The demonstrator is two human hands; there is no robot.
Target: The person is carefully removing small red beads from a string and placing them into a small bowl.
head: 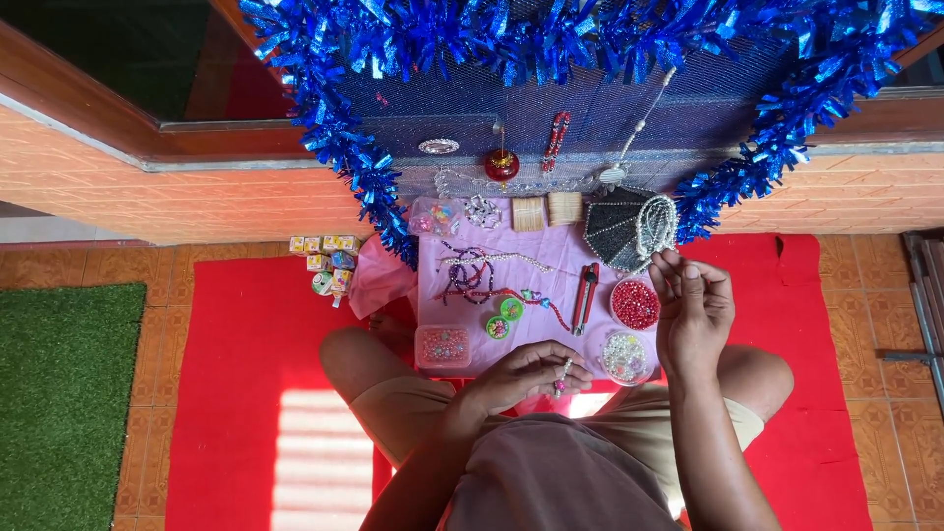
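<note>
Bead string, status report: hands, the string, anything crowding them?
Left hand pinching bead string. Right hand raised, fingertips pinched. Bowl of white beads sits between them.

A low bench point(551, 258) stands before the seated person, on a mat point(246, 344). On it, two bead bowls point(635, 304) sit at the right, pliers point(586, 285) just left of them, a bead box point(442, 346) at the near left corner. Small cartons point(326, 261) lie left of the bench.

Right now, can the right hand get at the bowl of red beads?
Probably yes. The right hand is raised just right of the bowl of red beads, with nothing between them, though its fingers seem pinched on something too fine to make out.
</note>
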